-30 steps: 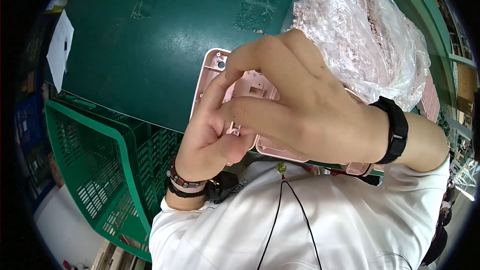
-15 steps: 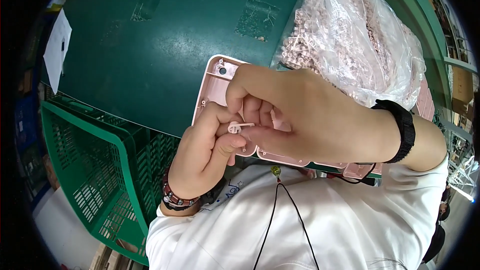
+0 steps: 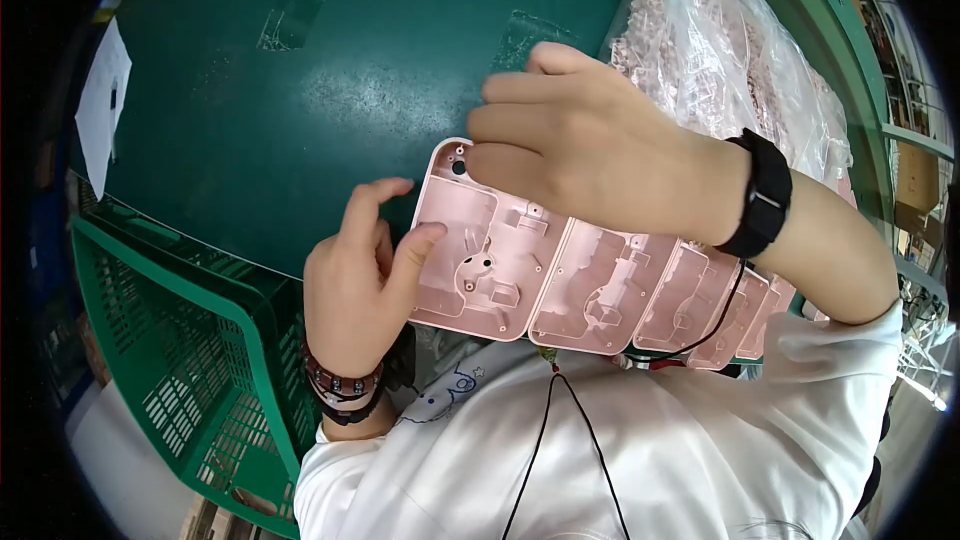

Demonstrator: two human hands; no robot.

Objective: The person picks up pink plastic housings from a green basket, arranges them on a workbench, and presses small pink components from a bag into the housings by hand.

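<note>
A pale pink plastic housing [image 3: 455,280] lies face up at the table's front edge, its ribs, posts and round holes showing. Beside its left rim is my left hand [image 3: 350,285], thumb and index finger spread and nothing visible between them. The thumb tip overlaps the rim; whether it touches cannot be seen. Over the housing's far right corner hangs my right hand [image 3: 570,135], back upward and fingers curled in. Whatever those fingers hold, if anything, is hidden beneath them.
More pink housings [image 3: 592,290] run in a row to the right, with a black cord [image 3: 725,310] across them. Behind my right arm stands a clear plastic bag [image 3: 720,50] of small pink parts. A green crate [image 3: 250,340] sits at left, near a white paper [image 3: 103,105].
My hands have parted from around a small pale part, which is now out of sight. The left hand moved left and opened; the right moved up, baring the housing.
</note>
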